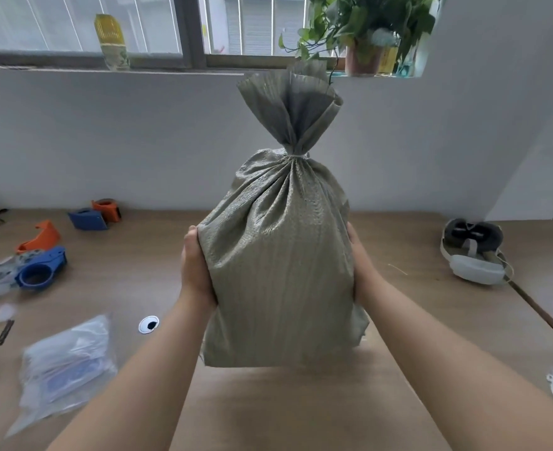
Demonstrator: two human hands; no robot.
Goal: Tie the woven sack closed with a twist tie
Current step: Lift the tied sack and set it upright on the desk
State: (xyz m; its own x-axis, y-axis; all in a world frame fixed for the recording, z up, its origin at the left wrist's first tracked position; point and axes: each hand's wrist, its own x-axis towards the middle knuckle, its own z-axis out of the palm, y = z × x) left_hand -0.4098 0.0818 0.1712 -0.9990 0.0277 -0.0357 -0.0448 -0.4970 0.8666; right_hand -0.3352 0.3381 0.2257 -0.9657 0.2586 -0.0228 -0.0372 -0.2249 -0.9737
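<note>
Grey-green woven sack (278, 255), one, stands upright, neck cinched by one white twist tie (296, 155); left hand (195, 265) and right hand (359, 262) clamp its sides above the tabletop (301, 402).

Woven sack (278, 268) upright at centre above the table (415, 320), pressed between left hand (195, 268) and right hand (361, 265) at its sides. Twist tie (296, 155) around the gathered neck, mouth fanned out above. Tape dispensers (42, 266) on the table far left, plastic bag (67, 362) nearer in front of them. Headset (473, 255) on the table to the right. Potted plant (363, 34) on the windowsill behind, bottle (111, 40) further left on it.
</note>
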